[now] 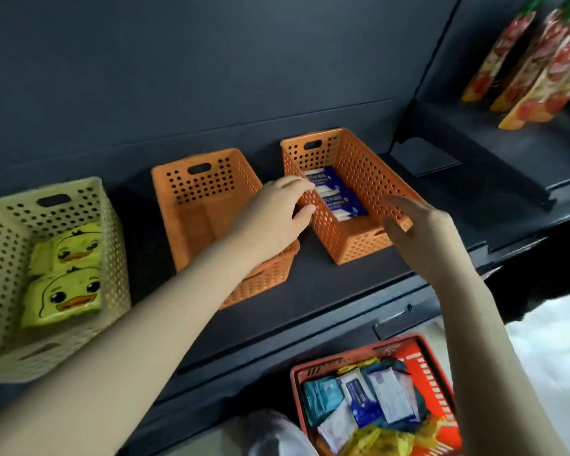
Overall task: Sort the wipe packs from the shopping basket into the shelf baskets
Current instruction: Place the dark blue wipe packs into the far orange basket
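grips left wall of right orange basket [369,172] with left hand [277,215], holds right hand [415,232] open just beside right wall, likely squaring it, with blue wipe packs [339,195] flat inside and mixed packs [379,396] waiting in shopping basket [431,373] below.

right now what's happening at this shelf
A person is sorting packs at a shelf. Their left hand grips the left wall of the right orange basket, which holds blue packs; the right hand hovers open at its front right corner. The middle orange basket looks empty, the cream basket holds yellow duck packs, and the red shopping basket below holds mixed packs.
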A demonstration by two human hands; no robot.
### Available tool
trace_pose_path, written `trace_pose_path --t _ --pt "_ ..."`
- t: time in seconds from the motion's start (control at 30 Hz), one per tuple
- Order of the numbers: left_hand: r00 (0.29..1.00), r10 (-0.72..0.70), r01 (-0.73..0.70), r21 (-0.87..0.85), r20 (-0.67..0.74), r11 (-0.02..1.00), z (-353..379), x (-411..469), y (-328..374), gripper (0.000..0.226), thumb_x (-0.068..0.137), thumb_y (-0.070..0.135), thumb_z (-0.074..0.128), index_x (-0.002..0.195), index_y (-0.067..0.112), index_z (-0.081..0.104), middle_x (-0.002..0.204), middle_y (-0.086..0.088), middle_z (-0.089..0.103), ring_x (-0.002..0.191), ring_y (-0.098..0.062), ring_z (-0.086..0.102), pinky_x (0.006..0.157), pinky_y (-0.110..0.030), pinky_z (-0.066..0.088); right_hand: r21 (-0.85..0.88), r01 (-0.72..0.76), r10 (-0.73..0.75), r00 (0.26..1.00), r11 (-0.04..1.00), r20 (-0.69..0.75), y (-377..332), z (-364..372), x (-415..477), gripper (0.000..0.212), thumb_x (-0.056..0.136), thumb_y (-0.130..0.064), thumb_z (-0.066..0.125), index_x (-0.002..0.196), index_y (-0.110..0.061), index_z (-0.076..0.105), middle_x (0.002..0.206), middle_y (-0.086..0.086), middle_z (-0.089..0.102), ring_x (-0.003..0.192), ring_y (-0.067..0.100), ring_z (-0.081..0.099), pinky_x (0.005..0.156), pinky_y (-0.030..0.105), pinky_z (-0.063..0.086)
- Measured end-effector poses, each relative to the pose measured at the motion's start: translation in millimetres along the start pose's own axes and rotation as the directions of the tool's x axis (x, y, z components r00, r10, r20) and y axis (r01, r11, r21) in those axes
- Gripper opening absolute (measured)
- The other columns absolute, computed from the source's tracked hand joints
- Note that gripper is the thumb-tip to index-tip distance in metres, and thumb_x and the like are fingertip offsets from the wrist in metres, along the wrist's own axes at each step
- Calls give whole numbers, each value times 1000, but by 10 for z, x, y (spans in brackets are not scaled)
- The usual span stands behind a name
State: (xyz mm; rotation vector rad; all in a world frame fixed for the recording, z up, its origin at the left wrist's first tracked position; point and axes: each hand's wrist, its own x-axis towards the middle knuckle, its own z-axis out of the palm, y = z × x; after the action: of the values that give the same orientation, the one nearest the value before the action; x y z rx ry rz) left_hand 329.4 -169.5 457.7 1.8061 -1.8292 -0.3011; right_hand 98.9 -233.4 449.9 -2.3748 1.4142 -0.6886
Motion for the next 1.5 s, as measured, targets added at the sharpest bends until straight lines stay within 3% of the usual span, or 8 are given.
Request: trace_pose_path --t 0.17,0.5,0.6,0.87,1.07,1.27,1.4,1.5 --pt "992 97 -110 -185 -81 976 279 -1445 247 24 95 12 54 117 15 64 123 4 60 115 -9 52 101 -20 37 28 -108 108 994 994 18 -29 178 -1593 38 92 -17 62 130 -18 60 117 8 68 82 21 67 70 21 40" --pt "954 -239 285 -296 182 912 1668 -3346 376 22 92 13 56 111 15 66 113 4 65 106 -10 60 92 -17 43 27 -472 438 837 881 328 740 572 -3622 32 88 -13 67 120 -10 66 111 10 71 98 29 68 81 30 48" --pt "900 -315 406 -317 302 857 2134 -3484 491 23 94 14 53 113 16 65 113 4 64 104 -9 58 91 -28 48 -9 -555 520 774 832 361 1199 644 -3753 31 88 -9 65 119 -9 66 112 11 71 98 31 67 83 34 49" --pt "674 -553 715 -241 490 657 3761 -3084 587 21 96 15 53 113 14 64 114 4 65 105 -9 60 84 -17 42 20 -738 647 603 675 467 2752 1341 -3678 27 90 -10 61 117 -5 65 111 15 70 102 31 67 88 37 51" --pt "571 -600 760 -84 560 644 5177 -2584 259 31 94 15 56 125 8 56 127 -6 60 116 -21 58 96 -30 46 -29 -651 596 676 759 433 3693 2063 -3295 26 91 -11 59 115 -9 67 112 13 70 104 32 65 80 31 45" --pt "367 -802 922 -70 470 381 6009 -2146 -30 53 94 31 59 139 12 40 138 -10 50 118 -27 55 90 -30 43 -167 -540 542 672 825 504 4085 2913 -3037 33 95 -32 52 120 -12 60 114 12 66 100 33 62 78 36 49" --pt "133 -936 956 -292 326 34 6233 -2044 -124 44 87 33 68 123 16 49 120 -7 58 101 -28 62 84 -39 54 -215 -571 601 665 792 444 4154 3205 -2995 43 85 -51 59 110 -16 54 109 8 59 97 32 58 79 46 54" --pt "137 -912 937 -351 387 -8 6310 -2092 -204 27 86 30 70 105 17 56 109 -6 65 92 -27 66 80 -42 57 -258 -600 637 594 757 491 4202 3282 -2971 42 78 -52 66 98 -15 62 101 6 61 92 30 59 78 46 53"
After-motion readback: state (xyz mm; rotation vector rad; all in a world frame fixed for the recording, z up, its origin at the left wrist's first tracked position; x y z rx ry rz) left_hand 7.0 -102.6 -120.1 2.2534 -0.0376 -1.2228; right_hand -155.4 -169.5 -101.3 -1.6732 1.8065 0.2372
